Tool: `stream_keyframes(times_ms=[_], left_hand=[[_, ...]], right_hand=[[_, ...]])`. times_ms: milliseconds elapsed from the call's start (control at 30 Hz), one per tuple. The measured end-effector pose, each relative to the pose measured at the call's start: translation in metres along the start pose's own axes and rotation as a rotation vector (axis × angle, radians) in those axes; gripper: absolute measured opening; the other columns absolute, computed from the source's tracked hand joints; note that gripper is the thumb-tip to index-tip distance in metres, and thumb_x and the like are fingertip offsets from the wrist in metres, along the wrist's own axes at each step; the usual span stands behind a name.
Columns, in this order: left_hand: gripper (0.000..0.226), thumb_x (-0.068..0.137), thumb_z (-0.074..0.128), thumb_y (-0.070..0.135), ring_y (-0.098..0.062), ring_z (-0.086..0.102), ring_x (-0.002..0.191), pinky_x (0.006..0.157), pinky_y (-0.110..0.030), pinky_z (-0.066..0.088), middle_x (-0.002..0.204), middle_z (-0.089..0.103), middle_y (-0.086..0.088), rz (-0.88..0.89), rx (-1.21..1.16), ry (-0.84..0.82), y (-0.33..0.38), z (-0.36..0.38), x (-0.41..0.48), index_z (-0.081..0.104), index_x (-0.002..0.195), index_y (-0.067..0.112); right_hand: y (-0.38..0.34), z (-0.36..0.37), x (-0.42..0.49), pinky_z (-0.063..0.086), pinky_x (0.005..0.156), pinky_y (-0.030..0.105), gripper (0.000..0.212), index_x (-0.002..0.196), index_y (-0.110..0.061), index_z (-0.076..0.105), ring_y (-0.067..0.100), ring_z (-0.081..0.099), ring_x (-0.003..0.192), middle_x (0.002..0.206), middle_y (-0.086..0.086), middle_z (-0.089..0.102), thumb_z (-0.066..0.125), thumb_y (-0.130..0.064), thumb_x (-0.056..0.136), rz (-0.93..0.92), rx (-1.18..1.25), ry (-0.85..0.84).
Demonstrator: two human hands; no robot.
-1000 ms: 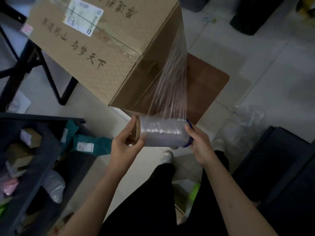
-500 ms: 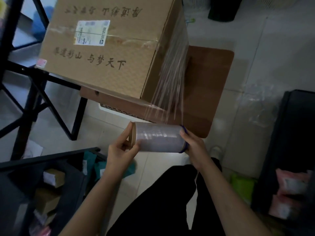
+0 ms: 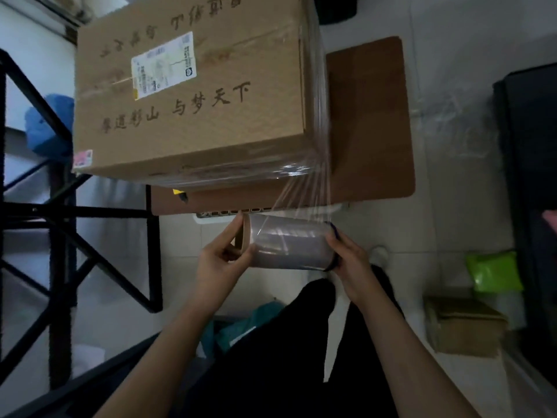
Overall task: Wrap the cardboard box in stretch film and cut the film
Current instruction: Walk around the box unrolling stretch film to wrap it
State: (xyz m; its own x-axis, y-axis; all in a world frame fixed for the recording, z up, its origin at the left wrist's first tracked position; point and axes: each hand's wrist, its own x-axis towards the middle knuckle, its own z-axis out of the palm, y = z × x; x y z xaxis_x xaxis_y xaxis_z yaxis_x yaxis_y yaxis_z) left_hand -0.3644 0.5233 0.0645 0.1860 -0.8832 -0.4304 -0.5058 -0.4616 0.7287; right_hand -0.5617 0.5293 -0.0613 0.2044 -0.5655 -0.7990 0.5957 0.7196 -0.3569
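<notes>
head view: left hand and right hand grip the ends of a film roll below the cardboard box; thin stretchy film looks clingy, best handled by the roll's ends.

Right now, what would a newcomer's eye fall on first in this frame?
The big box with a white label fills the upper left, resting on a brown table. Below it, at centre, the left hand and right hand hold a roll by its ends. Film stretches from the roll up to the box's near right corner.
</notes>
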Motion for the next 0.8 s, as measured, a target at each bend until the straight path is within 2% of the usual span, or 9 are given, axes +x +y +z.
stream_keyframes(times_ms=[67, 133, 233, 400, 533, 600, 733, 800], left_hand=[[0.056, 0.086, 0.064, 0.006, 0.002, 0.043, 0.048, 0.053, -0.006, 0.036, 0.047, 0.052, 0.02, 0.008, 0.011, -0.01, -0.003, -0.012, -0.002, 0.046, 0.137, 0.02], [0.055, 0.086, 0.064, 0.006, 0.002, 0.042, 0.048, 0.054, -0.007, 0.036, 0.047, 0.052, 0.022, 0.015, 0.029, -0.003, -0.008, -0.02, -0.002, 0.048, 0.136, 0.021], [0.056, 0.084, 0.065, 0.004, 0.002, 0.045, 0.051, 0.057, -0.009, 0.039, 0.053, 0.056, 0.021, 0.024, 0.045, -0.022, -0.018, -0.03, 0.0, 0.048, 0.135, 0.023], [0.061, 0.083, 0.068, 0.008, 0.0, 0.053, 0.062, 0.067, -0.011, 0.044, 0.069, 0.059, 0.013, 0.046, 0.077, -0.103, -0.035, -0.056, 0.012, 0.048, 0.136, 0.029], [0.062, 0.082, 0.069, 0.01, 0.003, 0.053, 0.063, 0.066, -0.009, 0.042, 0.073, 0.058, 0.01, 0.116, 0.136, -0.187, -0.046, -0.08, 0.036, 0.046, 0.136, 0.03], [0.063, 0.082, 0.07, 0.011, 0.005, 0.053, 0.065, 0.066, -0.006, 0.041, 0.081, 0.062, 0.007, 0.178, 0.189, -0.229, -0.048, -0.095, 0.051, 0.044, 0.135, 0.032], [0.067, 0.08, 0.071, 0.005, 0.007, 0.057, 0.074, 0.07, -0.007, 0.041, 0.121, 0.064, -0.013, 0.337, 0.288, -0.335, -0.058, -0.132, 0.088, 0.04, 0.132, 0.033], [0.067, 0.079, 0.072, 0.005, 0.003, 0.063, 0.093, 0.076, -0.007, 0.042, 0.128, 0.059, -0.019, 0.392, 0.321, -0.363, -0.061, -0.15, 0.103, 0.042, 0.132, 0.03]], right_hand=[[0.015, 0.008, -0.001, 0.052, 0.085, 0.035, 0.079, 0.124, -0.012, 0.061, 0.021, 0.066, 0.104, 0.115, 0.006, 0.069, 0.081, -0.039, 0.052, -0.007, 0.029, 0.005], [0.025, 0.013, -0.004, 0.055, 0.078, 0.03, 0.078, 0.12, -0.014, 0.064, 0.02, 0.067, 0.101, 0.11, 0.004, 0.072, 0.084, -0.041, 0.049, -0.029, 0.044, -0.013], [0.042, 0.02, -0.01, 0.056, 0.073, 0.024, 0.054, 0.118, -0.014, 0.065, 0.015, 0.069, 0.096, 0.104, 0.0, 0.074, 0.072, -0.029, 0.066, -0.071, 0.086, -0.023], [0.062, 0.036, -0.012, 0.055, 0.07, 0.02, 0.035, 0.118, -0.016, 0.062, 0.009, 0.07, 0.089, 0.097, -0.004, 0.075, 0.061, -0.014, 0.083, -0.107, 0.138, -0.028], [0.084, 0.062, -0.004, 0.056, 0.073, 0.025, 0.068, 0.122, -0.015, 0.062, 0.013, 0.068, 0.094, 0.109, 0.002, 0.071, 0.076, -0.033, 0.058, -0.155, 0.17, 0.044], [0.096, 0.078, 0.005, 0.056, 0.076, 0.028, 0.067, 0.121, -0.015, 0.063, 0.016, 0.068, 0.099, 0.113, 0.004, 0.071, 0.076, -0.037, 0.059, -0.173, 0.207, 0.077], [0.123, 0.119, 0.027, 0.05, 0.094, 0.041, 0.048, 0.116, -0.016, 0.065, 0.024, 0.064, 0.108, 0.118, 0.008, 0.068, 0.071, -0.034, 0.072, -0.21, 0.292, 0.107], [0.133, 0.141, 0.035, 0.048, 0.095, 0.042, 0.069, 0.112, -0.016, 0.066, 0.026, 0.063, 0.109, 0.116, 0.008, 0.069, 0.084, -0.048, 0.055, -0.242, 0.336, 0.126]])
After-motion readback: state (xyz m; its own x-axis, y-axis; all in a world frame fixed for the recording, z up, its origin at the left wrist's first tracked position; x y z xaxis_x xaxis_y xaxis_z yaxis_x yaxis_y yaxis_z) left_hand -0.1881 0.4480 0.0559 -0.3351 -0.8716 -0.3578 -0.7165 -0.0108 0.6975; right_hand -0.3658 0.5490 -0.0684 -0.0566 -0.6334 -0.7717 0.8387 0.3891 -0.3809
